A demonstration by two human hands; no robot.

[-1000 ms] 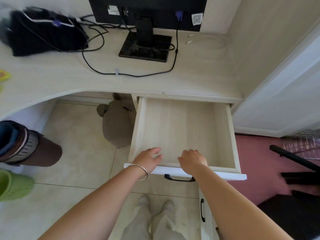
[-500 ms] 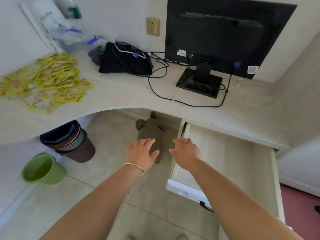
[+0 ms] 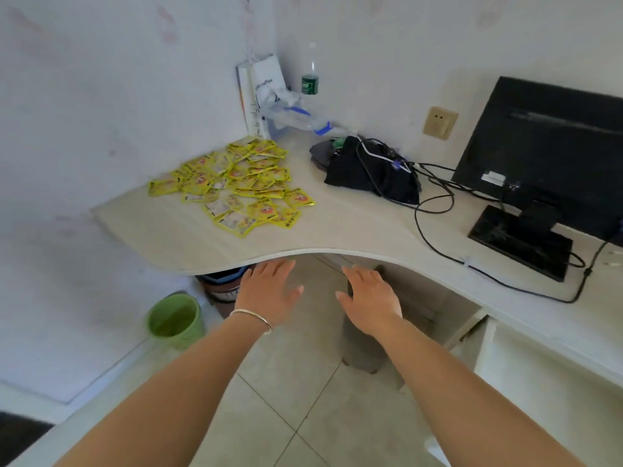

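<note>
Yellow packets (image 3: pixel 236 187) lie scattered on the left wing of a pale curved desk (image 3: pixel 354 227), in the corner of a white-walled room.
Both hands hover empty just below the desk's front edge, well short of the packets: left hand (image 3: pixel 269 291) and right hand (image 3: pixel 371 298) flat, fingers straight and slightly spread. A black bag (image 3: pixel 371 173), cables and a monitor (image 3: pixel 546 146) sit further right; a green bin (image 3: pixel 175 320) stands on the tiled floor (image 3: pixel 303 399) beneath.
</note>
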